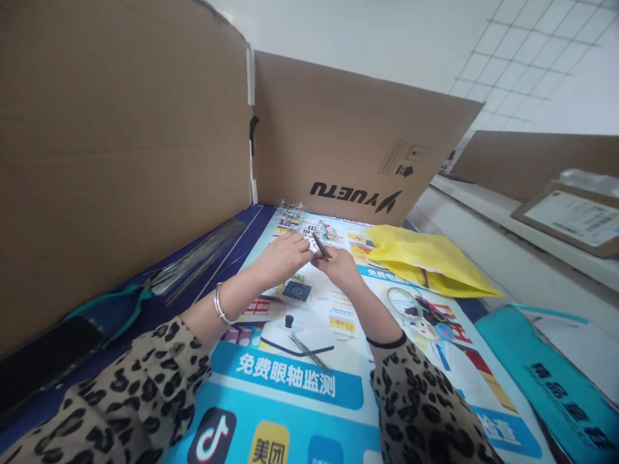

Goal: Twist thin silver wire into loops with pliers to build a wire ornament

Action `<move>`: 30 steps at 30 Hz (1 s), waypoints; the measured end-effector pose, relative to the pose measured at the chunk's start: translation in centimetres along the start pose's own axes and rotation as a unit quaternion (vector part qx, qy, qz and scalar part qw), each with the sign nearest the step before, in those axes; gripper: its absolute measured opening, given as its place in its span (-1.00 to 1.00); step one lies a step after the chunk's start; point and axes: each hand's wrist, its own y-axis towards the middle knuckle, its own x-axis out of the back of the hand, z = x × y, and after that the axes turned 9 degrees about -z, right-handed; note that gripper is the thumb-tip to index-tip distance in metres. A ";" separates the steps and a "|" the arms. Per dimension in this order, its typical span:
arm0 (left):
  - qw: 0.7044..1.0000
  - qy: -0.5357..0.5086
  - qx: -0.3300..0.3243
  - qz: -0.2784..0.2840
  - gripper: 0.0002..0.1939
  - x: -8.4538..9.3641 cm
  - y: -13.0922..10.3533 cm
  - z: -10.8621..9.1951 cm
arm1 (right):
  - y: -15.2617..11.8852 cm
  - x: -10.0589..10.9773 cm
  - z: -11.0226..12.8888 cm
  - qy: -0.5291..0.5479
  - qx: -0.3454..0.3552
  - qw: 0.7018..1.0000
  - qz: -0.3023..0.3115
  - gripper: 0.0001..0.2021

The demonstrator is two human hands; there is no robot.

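My left hand (286, 259) and my right hand (340, 267) meet above the middle of a printed poster (314, 412). A dark, slim tool (321, 247) with a pointed end sticks up from my right hand, whose fingers are wrapped round it. The fingers of my left hand are pinched together against the right fingertips; what they hold is too small to make out. Behind the hands lies a pile of small, clear and coloured pieces (327, 231). Several thin wires (309, 351) lie on the poster between my forearms.
Cardboard panels (353, 135) stand at the back and left. At left are a bundle of thin wires (198, 258), teal-handled pliers or shears (138, 309) and a black object (48, 361). To the right lie a yellow bag (425, 254), coiled wires (403, 303) and a teal bag (546, 380).
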 end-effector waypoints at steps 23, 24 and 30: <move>0.996 0.007 -0.005 0.086 -0.94 -2.6 -1.4 -1.0 | -0.8 -2.7 -1.5 -0.151 -0.009 0.988 0.025 -0.85; 0.996 0.005 0.000 0.089 -0.93 -2.6 -1.4 -1.1 | -0.8 -2.8 -1.5 -0.156 -0.011 0.987 0.025 -0.85; 0.994 0.009 0.026 0.110 -0.88 -2.3 -1.2 -1.5 | -0.9 -2.9 -1.5 -0.174 -0.017 0.984 0.021 -0.83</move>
